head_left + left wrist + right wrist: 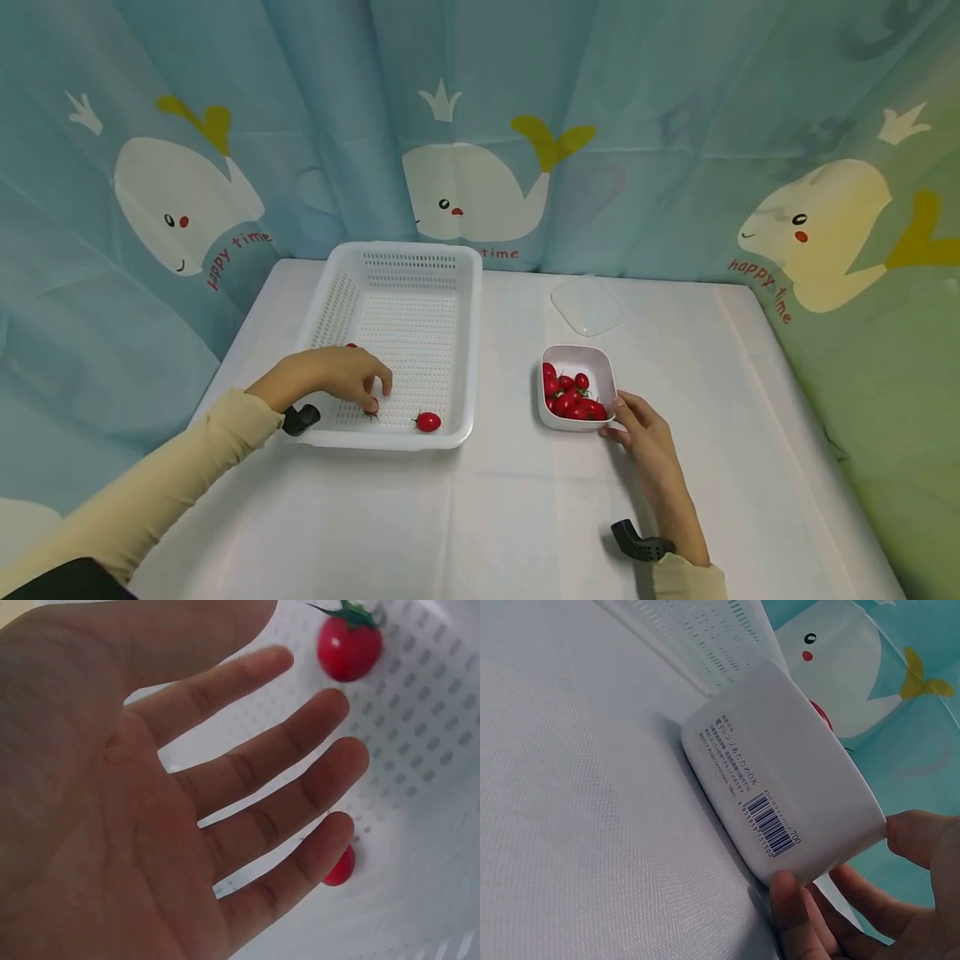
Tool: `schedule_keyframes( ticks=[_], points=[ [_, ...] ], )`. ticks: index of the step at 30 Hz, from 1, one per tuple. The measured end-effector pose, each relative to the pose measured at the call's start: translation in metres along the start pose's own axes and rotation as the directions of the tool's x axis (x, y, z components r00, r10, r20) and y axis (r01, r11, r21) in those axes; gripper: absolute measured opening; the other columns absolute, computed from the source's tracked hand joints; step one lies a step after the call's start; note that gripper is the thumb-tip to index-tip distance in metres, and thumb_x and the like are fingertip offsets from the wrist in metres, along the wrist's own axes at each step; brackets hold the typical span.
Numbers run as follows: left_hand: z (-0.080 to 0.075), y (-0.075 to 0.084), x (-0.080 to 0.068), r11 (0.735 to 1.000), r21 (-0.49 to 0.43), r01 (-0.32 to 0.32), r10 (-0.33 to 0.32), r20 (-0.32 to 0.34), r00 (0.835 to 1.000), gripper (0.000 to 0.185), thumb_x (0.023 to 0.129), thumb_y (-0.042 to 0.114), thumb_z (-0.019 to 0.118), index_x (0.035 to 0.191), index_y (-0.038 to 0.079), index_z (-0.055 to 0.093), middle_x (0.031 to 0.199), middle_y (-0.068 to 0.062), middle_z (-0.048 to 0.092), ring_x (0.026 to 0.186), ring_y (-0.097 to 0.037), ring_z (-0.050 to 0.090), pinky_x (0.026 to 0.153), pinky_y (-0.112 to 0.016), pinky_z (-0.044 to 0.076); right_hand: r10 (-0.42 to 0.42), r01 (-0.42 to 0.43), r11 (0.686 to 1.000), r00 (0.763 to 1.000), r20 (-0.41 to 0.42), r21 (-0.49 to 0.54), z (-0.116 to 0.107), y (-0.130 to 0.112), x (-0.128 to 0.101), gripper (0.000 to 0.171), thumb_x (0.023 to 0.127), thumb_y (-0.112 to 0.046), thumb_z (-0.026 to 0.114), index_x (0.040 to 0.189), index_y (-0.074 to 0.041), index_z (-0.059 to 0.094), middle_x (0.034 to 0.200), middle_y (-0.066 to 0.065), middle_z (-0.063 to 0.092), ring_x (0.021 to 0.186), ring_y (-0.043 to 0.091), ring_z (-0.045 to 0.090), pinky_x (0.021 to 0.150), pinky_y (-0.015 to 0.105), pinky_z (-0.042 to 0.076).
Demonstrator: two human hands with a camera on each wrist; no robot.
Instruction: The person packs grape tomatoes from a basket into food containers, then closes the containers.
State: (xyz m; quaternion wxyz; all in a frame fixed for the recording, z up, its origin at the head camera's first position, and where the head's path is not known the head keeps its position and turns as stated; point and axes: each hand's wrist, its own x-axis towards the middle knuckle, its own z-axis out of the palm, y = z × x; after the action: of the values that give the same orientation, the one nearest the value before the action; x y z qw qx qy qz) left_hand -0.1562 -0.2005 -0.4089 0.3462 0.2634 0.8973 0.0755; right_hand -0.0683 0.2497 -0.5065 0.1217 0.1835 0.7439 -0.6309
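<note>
My left hand (345, 377) is inside the white perforated basket (471, 350), its fingers loosely spread with nothing held in the left wrist view. Just beyond the fingertips lies a red cherry tomato (349, 646) with a green stem; in the head view the hand partly covers this tomato (371, 407). Another cherry tomato (428, 422) sits at the basket's near right, and one more (351, 345) peeks out behind the hand. My right hand (649, 437) grips the near right corner of a small white box (780, 765), thumb at the rim and fingers low down. Several cherry tomatoes (573, 400) fill part of that box.
A clear lid (587, 306) lies flat behind the box. White cloth covers the table (495, 517). A whale-print curtain (480, 100) hangs along the back and sides, close behind the basket.
</note>
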Motion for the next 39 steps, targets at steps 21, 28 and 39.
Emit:
schedule_keyframes(
  ticks=[21,28,39],
  points=[
    [0.007,-0.020,0.021,0.995,-0.098,-0.012,0.023,0.111,0.993,0.006,0.089,0.017,0.082,0.092,0.020,0.078,0.090,0.004,0.067,0.087,-0.013,0.056,0.073,-0.027,0.046,-0.001,0.001,1.000,1.000,-0.008,0.005,0.000,0.001,0.003,0.059,0.110,-0.042,0.049,0.157,-0.007,0.041,0.156,0.012,0.045,0.108,-0.001,0.058,0.089,0.011,0.053],
    [0.003,-0.021,0.015,0.991,-0.118,-0.064,0.065,0.011,0.998,0.005,0.091,0.019,0.079,0.093,0.019,0.075,0.085,0.003,0.066,0.083,-0.013,0.056,0.075,-0.028,0.046,-0.009,0.009,1.000,1.000,-0.005,0.020,0.000,0.001,0.001,0.057,0.110,-0.040,0.050,0.156,-0.006,0.042,0.154,0.014,0.045,0.106,-0.002,0.060,0.089,0.012,0.054],
    [-0.007,-0.008,0.005,0.979,-0.127,-0.158,0.116,-0.286,0.951,0.007,0.096,0.026,0.076,0.097,0.020,0.072,0.078,0.005,0.063,0.075,-0.010,0.055,0.072,-0.027,0.047,-0.008,0.008,1.000,1.000,-0.005,0.010,0.000,0.002,0.001,0.058,0.110,-0.041,0.049,0.156,-0.006,0.041,0.157,0.014,0.044,0.104,-0.003,0.060,0.088,0.010,0.054]
  ],
)
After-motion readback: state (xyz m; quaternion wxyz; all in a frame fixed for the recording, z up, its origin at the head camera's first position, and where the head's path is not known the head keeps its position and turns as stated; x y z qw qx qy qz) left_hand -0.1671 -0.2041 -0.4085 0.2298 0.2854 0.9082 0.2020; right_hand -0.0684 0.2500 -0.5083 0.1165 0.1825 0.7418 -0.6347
